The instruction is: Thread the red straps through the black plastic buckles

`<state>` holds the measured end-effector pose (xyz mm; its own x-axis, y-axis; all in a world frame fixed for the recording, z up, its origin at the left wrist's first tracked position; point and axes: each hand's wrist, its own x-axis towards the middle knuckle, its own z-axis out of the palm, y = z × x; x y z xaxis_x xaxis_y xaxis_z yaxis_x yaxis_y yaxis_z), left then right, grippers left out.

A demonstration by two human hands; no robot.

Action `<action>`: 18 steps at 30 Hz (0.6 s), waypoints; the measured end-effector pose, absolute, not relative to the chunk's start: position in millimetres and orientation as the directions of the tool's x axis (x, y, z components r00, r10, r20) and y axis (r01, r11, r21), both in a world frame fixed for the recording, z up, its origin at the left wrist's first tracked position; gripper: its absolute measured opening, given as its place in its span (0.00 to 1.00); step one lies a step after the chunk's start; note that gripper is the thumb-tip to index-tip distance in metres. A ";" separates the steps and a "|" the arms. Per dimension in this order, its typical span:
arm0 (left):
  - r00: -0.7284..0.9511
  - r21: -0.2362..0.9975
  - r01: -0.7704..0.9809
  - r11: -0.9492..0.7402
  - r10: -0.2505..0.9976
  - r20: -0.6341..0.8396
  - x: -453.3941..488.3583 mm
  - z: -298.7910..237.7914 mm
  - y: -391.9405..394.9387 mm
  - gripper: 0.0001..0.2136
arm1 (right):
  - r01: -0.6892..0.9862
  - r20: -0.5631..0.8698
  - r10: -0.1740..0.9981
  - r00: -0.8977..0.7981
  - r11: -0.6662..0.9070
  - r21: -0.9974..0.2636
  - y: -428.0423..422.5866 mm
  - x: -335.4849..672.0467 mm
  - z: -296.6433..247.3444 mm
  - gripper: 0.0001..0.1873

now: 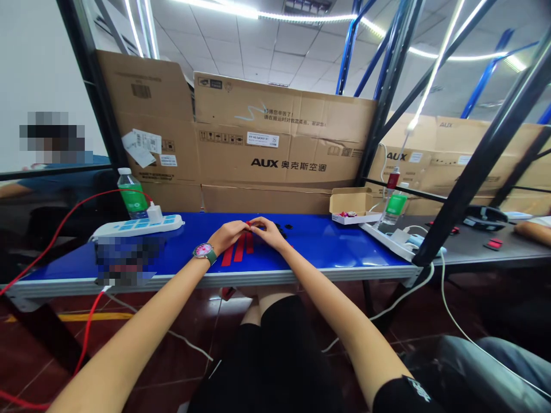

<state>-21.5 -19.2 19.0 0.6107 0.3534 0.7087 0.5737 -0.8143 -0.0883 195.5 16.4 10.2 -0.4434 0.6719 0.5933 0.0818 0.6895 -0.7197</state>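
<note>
"Pinching what, exactly?"

"Something small and red, I'm reading. The left hand (226,234) and right hand (267,231) are both gripping the small red piece (248,223) by their fingertips, left coming in from nine o'clock, right from three (too tiny for me to be naming its shape)."

"What are we flagging?"

"Dropping it. Such a small piece is giving the fingertips little to hold, so I'm guessing one uneven squeeze could be sending it off. The red strips (239,251) are lying at six to seven o'clock of the hands, near the table's front edge (301,276); a dragging wrist could be knocking them floorward."

"Three o'clock?"

"Black pieces (289,226) are sitting just beside the right hand. A careless knuckle could be scattering those."
</note>
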 end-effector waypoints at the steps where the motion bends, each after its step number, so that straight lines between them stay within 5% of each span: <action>1: 0.617 -0.094 0.572 -0.815 0.351 0.704 -21.3 19.3 -19.4 0.10 | 0.052 0.592 0.684 -0.427 0.672 -0.739 17.8 195.5 9.4 0.22; 18: 0.657 -0.189 0.575 -0.796 0.312 0.686 -15.2 21.3 -24.7 0.13 | -0.018 0.535 0.750 -0.389 0.575 -0.818 24.3 196.0 6.5 0.18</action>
<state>-15.2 -24.7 21.3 0.6573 0.3122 0.6859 0.5752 -0.7958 -0.1891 196.0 24.3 6.5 -0.3885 0.7500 0.5353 -0.0176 0.5748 -0.8181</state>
